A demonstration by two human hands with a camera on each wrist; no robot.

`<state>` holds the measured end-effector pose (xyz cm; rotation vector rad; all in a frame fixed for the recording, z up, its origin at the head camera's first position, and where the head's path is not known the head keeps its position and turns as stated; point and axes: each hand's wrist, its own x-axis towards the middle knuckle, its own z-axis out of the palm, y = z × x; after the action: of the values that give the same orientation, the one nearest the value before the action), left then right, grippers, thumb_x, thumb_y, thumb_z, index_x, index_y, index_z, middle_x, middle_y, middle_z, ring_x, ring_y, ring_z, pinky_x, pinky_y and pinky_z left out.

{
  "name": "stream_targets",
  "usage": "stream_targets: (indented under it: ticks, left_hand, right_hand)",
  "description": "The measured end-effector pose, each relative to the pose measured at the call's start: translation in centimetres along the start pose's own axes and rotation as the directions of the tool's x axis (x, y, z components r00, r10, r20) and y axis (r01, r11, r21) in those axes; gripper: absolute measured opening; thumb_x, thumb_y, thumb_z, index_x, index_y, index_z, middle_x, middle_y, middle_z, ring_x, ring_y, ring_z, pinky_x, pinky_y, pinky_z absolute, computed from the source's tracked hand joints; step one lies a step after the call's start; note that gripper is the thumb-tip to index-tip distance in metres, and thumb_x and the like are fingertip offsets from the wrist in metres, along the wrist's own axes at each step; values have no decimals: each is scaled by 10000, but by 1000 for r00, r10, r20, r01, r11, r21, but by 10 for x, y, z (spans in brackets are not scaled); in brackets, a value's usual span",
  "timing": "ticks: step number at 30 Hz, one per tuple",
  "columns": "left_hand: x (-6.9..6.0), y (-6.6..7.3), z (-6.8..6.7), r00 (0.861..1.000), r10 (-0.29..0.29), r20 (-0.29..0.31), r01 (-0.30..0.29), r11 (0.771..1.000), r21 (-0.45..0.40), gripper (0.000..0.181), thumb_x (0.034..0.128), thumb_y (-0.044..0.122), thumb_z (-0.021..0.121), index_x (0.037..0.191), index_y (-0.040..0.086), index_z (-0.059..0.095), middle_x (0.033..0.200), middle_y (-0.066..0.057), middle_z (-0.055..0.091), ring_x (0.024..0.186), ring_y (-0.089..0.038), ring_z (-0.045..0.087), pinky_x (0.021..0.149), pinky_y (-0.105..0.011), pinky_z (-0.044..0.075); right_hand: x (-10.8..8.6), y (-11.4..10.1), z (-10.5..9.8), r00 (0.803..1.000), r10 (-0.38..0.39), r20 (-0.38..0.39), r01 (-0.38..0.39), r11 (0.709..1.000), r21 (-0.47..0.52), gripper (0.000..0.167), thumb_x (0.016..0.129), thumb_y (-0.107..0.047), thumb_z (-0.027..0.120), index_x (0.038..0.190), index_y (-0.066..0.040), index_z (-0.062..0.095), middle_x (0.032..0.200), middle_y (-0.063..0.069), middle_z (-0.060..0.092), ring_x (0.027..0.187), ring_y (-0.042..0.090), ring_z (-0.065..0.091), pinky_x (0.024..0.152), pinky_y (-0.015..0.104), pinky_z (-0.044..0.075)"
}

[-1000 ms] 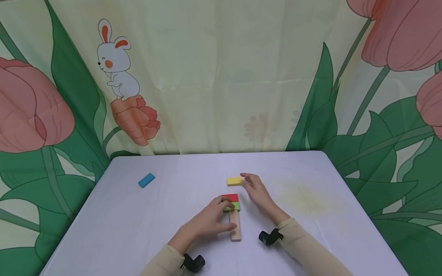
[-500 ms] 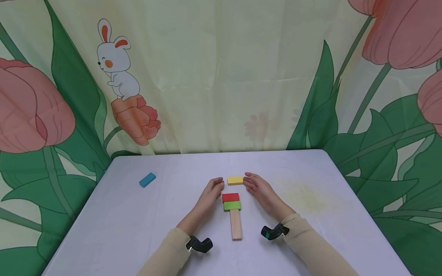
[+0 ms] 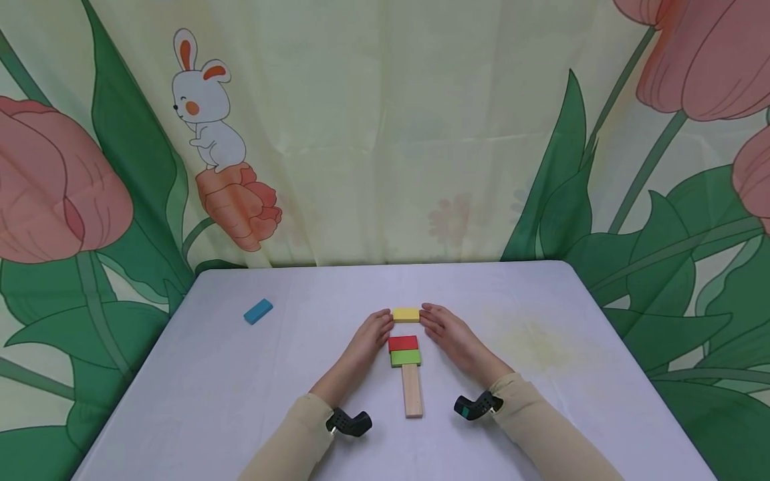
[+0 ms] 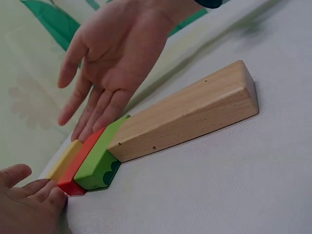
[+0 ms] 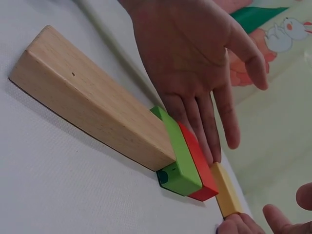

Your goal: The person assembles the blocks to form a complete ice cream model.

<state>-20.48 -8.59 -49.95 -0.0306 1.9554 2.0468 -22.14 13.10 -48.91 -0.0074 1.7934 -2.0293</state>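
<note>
Backdrop (image 3: 361, 153): pale cream cloth, soft vertical folds
Rabbit (image 3: 210, 110): printed in white at left, atop an orange-pink bloom (image 3: 237, 208)
Tulips (image 3: 722, 67): large, pink, at both sides
Leaves (image 3: 129, 133): broad, green, around the stems
Table (image 3: 198, 381): white top, rounded far corners, yellowish patch (image 3: 538, 344) at right
Light: soft, shadows faint

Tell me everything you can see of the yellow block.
The yellow block is a plain rectangular piece that looks like painted wood. It lies crosswise on the white table cover, beyond the red block, with a visible gap between them. The left hand and right hand flank its short ends, both seemingly touching; its top is uncovered.
</note>
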Motion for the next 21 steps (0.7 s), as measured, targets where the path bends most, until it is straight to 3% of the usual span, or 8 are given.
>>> stream_targets:
  ticks: [9, 21]
  left_hand:
    - [-8, -3, -5, 1000, 19, 24, -18, 999, -27, 602, 1097, 357, 439, 1576, 6, 337, 1613, -186, 402, 1506, -320, 407, 1235, -445, 341]
    - [-20, -4, -6, 999, -13, 35, 16, 997, -71, 603, 1093, 364, 451, 1571, 13, 346, 1625, -182, 387, 1519, -313, 386, 1249, -442, 317]
  right_hand:
    - [-4, 3, 4, 1000, 17, -7, -17, 1000, 18, 540, 1128, -337, 355, 1586, -56, 302, 1656, 191, 346, 1542, 308, 347, 1256, 444, 298]
    - [-10, 7, 4, 1000, 12, 19, -12, 1000, 10, 561, 1123, -339, 375, 1591, -41, 295, 1664, 197, 326, 1551, 323, 327, 1244, 445, 310]
